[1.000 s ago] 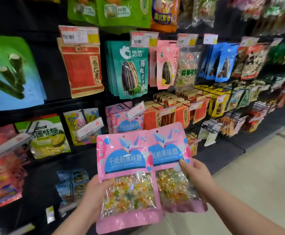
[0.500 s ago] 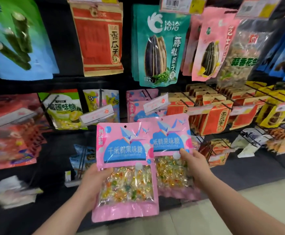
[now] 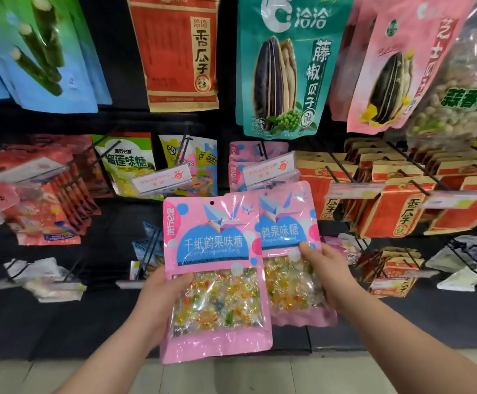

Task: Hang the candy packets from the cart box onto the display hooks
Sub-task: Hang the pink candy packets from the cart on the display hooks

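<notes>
So the person was standing at the snack wall with a pink candy packet in each hand, both up in front of the display and not hung yet. The left hand (image 3: 157, 302) had its grip closed on the near candy packet (image 3: 214, 268), thumb over the clear window, and you could see the little hang hole (image 3: 211, 203) at the top of it. The right hand (image 3: 328, 274) was clamped on the second candy packet (image 3: 288, 240), tucked partly behind the first one's right edge. Straight above both grips was a hook (image 3: 272, 182) with a white price tag (image 3: 270, 170), and the matching pink packets (image 3: 245, 155) already on it, so I'd guess that's the target. Step-wise this looked like the carry-and-line-up part. The next move probably needs one packet lifted up past the tag so its hole meets the hook tip, then pushed back. Doing both at once looked awkward to me.
</notes>
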